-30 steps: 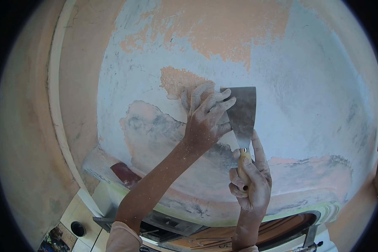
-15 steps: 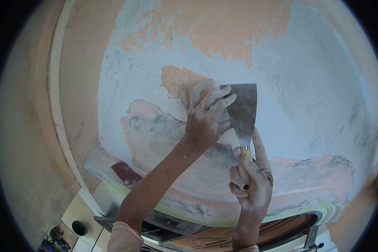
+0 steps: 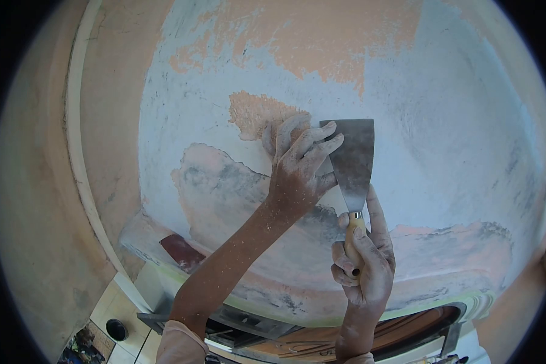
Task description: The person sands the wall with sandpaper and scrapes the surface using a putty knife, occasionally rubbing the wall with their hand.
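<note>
A putty knife with a wide metal blade [image 3: 357, 151] stands upright in front of the wall, blade up. My right hand [image 3: 370, 261] is closed round its wooden handle [image 3: 353, 239], with the index finger stretched up alongside the lower blade. My left hand [image 3: 300, 161] is spread, its back towards me. Two of its fingertips overlap the left edge of the blade, and the thumb reaches that edge lower down. Behind the hands is the wall [image 3: 424, 164], coated in pale bluish white. Just behind my left fingers lies a rough peach patch [image 3: 252, 115]. White dust covers both hands.
Grey and pink bare areas [image 3: 218, 182] run across the lower wall. A dark red piece [image 3: 182, 252] sits at lower left beside my left forearm. Below are an arched wooden frame [image 3: 406, 333], a tiled floor and a black round container [image 3: 116, 329]. A pale trim strip [image 3: 76, 121] rises at left.
The view has shifted very slightly. Both hands and the putty knife keep almost the same pose, a touch further right in the picture.
</note>
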Demonstrator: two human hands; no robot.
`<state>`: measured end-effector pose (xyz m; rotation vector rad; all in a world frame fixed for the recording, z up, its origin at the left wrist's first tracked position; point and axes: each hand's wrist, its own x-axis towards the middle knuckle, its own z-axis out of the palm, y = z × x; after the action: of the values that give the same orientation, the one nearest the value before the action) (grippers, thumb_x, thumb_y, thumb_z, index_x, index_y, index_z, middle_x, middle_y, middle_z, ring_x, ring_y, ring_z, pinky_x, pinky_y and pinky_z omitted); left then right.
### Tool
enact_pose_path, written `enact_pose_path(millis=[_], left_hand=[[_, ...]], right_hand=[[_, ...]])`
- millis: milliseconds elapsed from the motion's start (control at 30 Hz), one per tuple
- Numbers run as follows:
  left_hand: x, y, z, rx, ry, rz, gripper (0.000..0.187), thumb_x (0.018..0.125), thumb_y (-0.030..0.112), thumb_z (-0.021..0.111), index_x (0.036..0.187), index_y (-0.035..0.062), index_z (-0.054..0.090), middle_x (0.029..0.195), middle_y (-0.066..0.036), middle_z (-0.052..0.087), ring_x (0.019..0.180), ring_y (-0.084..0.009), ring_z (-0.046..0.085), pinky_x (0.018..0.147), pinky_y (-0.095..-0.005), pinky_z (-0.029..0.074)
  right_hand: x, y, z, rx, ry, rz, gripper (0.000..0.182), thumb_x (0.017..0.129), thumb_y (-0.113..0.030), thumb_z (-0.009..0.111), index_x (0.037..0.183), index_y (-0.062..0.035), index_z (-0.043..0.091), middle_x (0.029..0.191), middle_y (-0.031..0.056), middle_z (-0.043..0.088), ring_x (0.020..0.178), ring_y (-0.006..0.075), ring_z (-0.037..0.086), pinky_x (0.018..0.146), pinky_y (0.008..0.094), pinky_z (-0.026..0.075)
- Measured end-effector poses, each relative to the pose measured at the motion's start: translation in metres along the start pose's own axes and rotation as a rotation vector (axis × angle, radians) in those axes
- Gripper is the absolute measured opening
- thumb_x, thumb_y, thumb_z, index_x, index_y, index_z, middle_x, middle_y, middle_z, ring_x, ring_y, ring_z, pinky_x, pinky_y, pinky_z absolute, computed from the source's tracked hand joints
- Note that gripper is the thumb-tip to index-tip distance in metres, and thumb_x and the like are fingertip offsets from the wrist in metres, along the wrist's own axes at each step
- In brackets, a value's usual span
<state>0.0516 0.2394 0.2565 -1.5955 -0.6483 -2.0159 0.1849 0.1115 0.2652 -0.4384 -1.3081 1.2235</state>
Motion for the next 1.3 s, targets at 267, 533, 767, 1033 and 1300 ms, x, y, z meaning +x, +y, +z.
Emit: enact_pose_path(millis=[267,533,767,1033,1300], left_hand=[[0.006,0.000,0.000,0.133,-0.013,0.086,0.049,0.067,0.047,0.072,0.105,0.0172,0.065,0.114,0.001,0.061,0.119,-0.0282,0.043,0.103,-0.0537,0.016],[0.003,-0.008,0.004,-0.022,-0.019,0.059,0.049,0.069,0.049,0.069,0.107,0.0175,0.065,0.116,0.001,0.059,0.121,-0.0281,0.041,0.104,-0.0549,0.014],[0.015,-0.008,0.007,-0.162,-0.063,-0.002,0.058,0.052,0.019,0.082,0.107,0.0138,0.063,0.119,-0.001,0.057,0.122,-0.0311,0.041,0.107,-0.0568,0.020],[0.038,-0.007,0.002,-0.069,-0.069,0.087,0.053,0.057,0.018,0.081,0.107,0.0129,0.063,0.120,-0.003,0.057,0.121,-0.0299,0.042,0.102,-0.0462,0.033],[0.035,-0.012,0.008,-0.195,-0.071,0.024,0.046,0.064,0.032,0.078,0.106,0.0164,0.065,0.116,-0.002,0.061,0.122,-0.0279,0.043,0.103,-0.0473,0.030]], right_hand=[[0.000,0.003,0.002,0.062,0.024,-0.019,0.061,0.091,-0.002,0.045,0.144,-0.0006,0.015,0.097,0.0102,0.053,0.047,0.0044,0.044,0.031,0.0165,0.031],[-0.002,0.008,-0.005,0.052,0.012,-0.027,0.060,0.091,-0.001,0.043,0.144,-0.0010,0.015,0.098,0.0106,0.055,0.046,0.0046,0.045,0.032,0.0172,0.031],[0.007,0.003,0.001,0.097,-0.002,-0.042,0.060,0.091,-0.002,0.044,0.144,-0.0017,0.015,0.097,0.0105,0.055,0.047,0.0040,0.045,0.031,0.0163,0.031],[0.018,0.001,0.009,0.114,0.002,-0.078,0.061,0.092,-0.004,0.045,0.144,-0.0038,0.015,0.097,0.0099,0.055,0.049,0.0047,0.045,0.032,0.0161,0.032],[0.017,0.001,0.008,0.123,0.002,-0.083,0.060,0.092,-0.003,0.044,0.144,-0.0041,0.016,0.097,0.0107,0.055,0.046,0.0051,0.043,0.031,0.0170,0.032]])
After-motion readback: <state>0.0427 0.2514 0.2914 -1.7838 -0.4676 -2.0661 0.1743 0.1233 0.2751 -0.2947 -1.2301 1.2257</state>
